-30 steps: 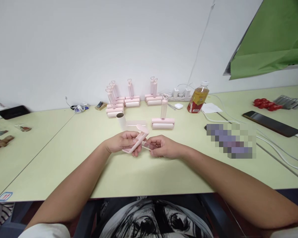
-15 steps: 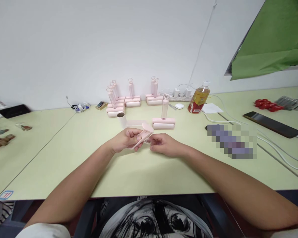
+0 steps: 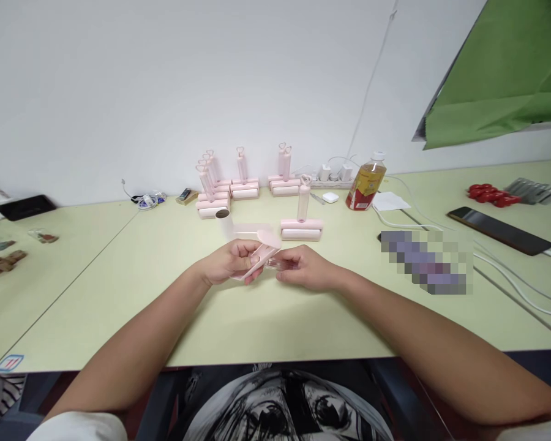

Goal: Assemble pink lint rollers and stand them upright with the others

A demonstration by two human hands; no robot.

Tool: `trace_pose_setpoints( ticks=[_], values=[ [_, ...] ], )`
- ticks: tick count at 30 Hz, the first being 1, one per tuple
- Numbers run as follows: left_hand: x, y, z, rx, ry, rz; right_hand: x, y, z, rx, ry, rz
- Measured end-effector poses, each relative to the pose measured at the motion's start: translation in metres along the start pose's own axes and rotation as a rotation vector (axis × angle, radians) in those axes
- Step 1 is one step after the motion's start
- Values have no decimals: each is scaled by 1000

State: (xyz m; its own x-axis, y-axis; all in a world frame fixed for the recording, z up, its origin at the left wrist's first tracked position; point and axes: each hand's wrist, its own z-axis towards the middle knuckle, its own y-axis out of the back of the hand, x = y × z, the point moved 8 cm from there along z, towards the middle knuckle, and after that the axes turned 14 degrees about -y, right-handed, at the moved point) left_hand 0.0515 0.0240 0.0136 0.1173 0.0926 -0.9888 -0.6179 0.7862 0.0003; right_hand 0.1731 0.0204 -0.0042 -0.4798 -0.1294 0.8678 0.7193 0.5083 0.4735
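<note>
My left hand (image 3: 229,262) is closed around the pink plastic head (image 3: 262,250) of a lint roller, tilted, with no roll visible in it. The fingers of my right hand (image 3: 308,268) are curled round a clear handle (image 3: 273,264) that meets the pink part; my fingers hide most of it. Just behind my left hand lie a white sticky-paper roll (image 3: 226,228) with an open cardboard core and a pink piece (image 3: 252,227), partly covered by the held head. A whole pink lint roller (image 3: 302,228) stands behind my right hand.
Several more pink lint rollers (image 3: 213,208) stand against the wall. To the right are a drink bottle (image 3: 365,184), a power strip (image 3: 335,184), a black phone (image 3: 500,230) and white cables (image 3: 509,272). A cable bundle (image 3: 147,200) and another phone (image 3: 26,207) lie left.
The pink head has shifted slightly left and tilted in my left hand. More of the clear handle shows between my hands. The view has moved a little.
</note>
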Motion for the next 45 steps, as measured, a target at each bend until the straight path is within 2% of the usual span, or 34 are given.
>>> trace_pose_setpoints(
  ticks=[8,17,19,20,23,25,28,31,36,41,45],
  values=[
    [1,-2,0,123,-25,32,12,1,-5,12,90,-97],
    [10,-1,0,136,-1,14,16,-4,-4,43,129,-116],
    [2,2,2,73,-78,-16,11,3,0,14,103,-87],
    [-5,7,3,-4,-144,-36,7,8,2,-16,73,-55],
    [-28,41,-3,-365,-362,-15,-7,32,9,-169,-6,59],
    [-33,62,-11,-556,-393,152,-11,44,10,-266,-5,116],
    [-25,80,-15,-664,-298,551,-11,44,11,-284,16,133],
    [-9,80,-6,-630,-215,920,-12,34,11,-231,6,103],
    [5,62,16,-520,-233,1436,-17,26,12,-177,-16,66],
    [15,54,25,-361,-206,1628,-14,17,14,-113,13,18],
    [17,59,24,-373,-161,1648,-16,19,14,-161,-18,47]
  ],
)
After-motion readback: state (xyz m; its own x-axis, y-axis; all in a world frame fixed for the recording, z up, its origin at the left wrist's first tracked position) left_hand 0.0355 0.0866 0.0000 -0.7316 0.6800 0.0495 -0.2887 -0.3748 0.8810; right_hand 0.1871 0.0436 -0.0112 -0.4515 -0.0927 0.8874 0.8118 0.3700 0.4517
